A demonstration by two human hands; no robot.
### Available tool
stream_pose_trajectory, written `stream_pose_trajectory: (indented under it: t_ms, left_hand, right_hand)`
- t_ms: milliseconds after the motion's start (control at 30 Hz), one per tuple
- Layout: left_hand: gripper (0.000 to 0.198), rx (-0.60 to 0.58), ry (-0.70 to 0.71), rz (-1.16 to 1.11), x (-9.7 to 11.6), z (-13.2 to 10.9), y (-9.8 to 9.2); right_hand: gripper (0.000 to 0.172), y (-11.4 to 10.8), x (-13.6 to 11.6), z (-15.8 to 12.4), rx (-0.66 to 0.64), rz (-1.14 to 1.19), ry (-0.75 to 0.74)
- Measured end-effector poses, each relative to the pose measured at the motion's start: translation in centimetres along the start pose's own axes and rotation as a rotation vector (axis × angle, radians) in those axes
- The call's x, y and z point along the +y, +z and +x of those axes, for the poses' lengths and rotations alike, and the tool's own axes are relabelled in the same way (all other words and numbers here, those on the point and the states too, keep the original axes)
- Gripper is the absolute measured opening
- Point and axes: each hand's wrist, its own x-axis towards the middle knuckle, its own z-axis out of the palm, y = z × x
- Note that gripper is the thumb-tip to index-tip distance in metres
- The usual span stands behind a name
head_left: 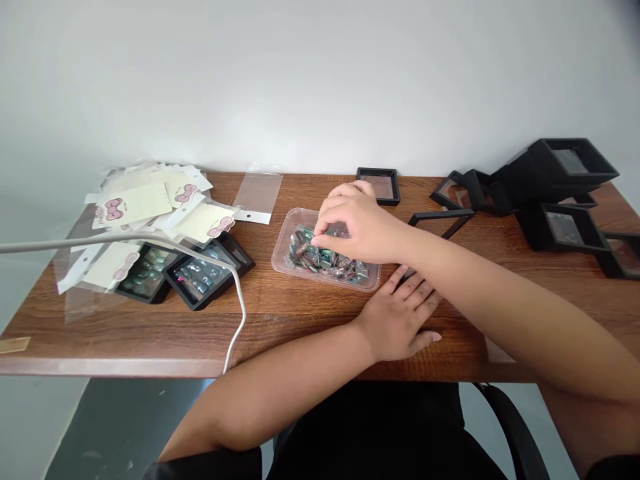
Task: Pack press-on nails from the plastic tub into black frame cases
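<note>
My right hand (353, 223) reaches across to a clear plastic tray (285, 250) filled with several small greenish shiny pieces (320, 257). Its fingers curl down into the pile, pinched together, and what they hold is hidden. My left hand (400, 313) lies flat on the wooden table (300, 313) below my right forearm, fingers spread, holding nothing. It rests just right of the tray's near corner.
Black framed display boxes (555, 173) are stacked at the right, one small black frame (380, 185) behind the tray. At left lie cream cards with pink bows (145, 203), clear bags (259, 193), two black trays of pieces (200, 277) and a white cable (235, 320).
</note>
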Motion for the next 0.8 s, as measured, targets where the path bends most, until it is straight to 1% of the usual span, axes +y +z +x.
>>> stream_pose_trajectory:
  t_ms: [67,200,300,400,500,600,700,767,800]
  left_hand:
    - [0.068,0.015,0.007,0.028,0.0,0.0,0.0]
    - [0.071,-0.007,-0.004,0.068,0.0,0.1,-0.3]
    - [0.071,-0.035,-0.013,0.103,0.3,0.3,-0.7]
    - [0.070,-0.028,-0.027,0.142,0.9,0.5,-1.0]
    - [0.068,-0.014,-0.059,0.165,1.5,0.6,-1.3]
    - [0.065,0.045,-0.059,0.162,1.7,0.5,-1.6]
    - [0.058,0.203,-0.051,0.078,1.5,0.5,-2.3]
    - [0.048,0.319,-0.049,0.023,1.2,0.4,-3.0]
    - [0.043,0.367,-0.040,0.023,1.0,0.4,-3.4]
  right_hand:
    - [0.016,-1.1,0.2,-1.5,0.034,0.197,-0.002]
    - [0.015,-2.8,1.0,-5.2,0.078,0.734,-0.048]
    - [0.012,-3.5,1.2,-8.3,0.109,0.912,-0.030]
    - [0.013,-3.8,1.3,-11.2,0.151,1.068,0.009]
    - [0.013,-3.6,2.1,-13.5,0.167,1.127,0.004]
    - [0.008,-3.3,3.7,-15.3,0.179,1.134,0.089]
    - [0.009,-3.4,5.3,-16.3,0.247,1.060,0.176]
    - [0.011,-3.5,5.9,-16.6,0.266,1.009,0.199]
    - [0.012,-3.5,6.0,-16.7,0.266,1.019,0.192]
